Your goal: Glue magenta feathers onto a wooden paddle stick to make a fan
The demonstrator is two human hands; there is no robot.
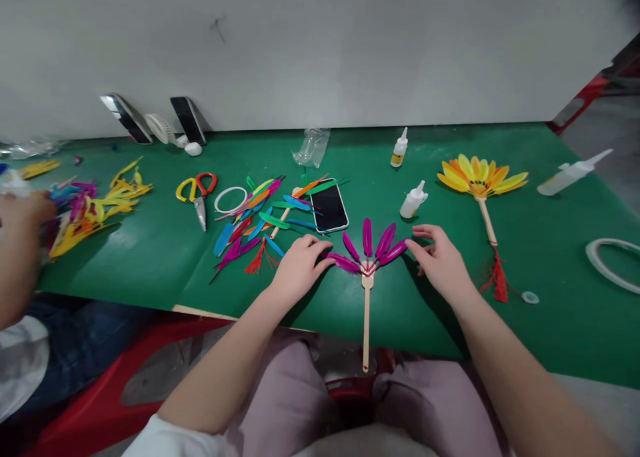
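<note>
A wooden stick [367,317] lies on the green table cover [150,257], pointing toward me, with several purple feathers [367,237] fanned out at its far end. My left hand [300,265] rests at the left side of the fan, fingertips touching the lowest left feather. My right hand [440,260] lies at the right side, fingers spread and touching the lowest right feather. Neither hand holds anything.
Loose coloured feathers [255,217], a phone [329,205], scissors [199,193] and a white ring [230,199] lie left of the fan. Two glue bottles [413,200] and a finished yellow feather fan [479,180] lie right. Another person's hand [23,210] works at far left.
</note>
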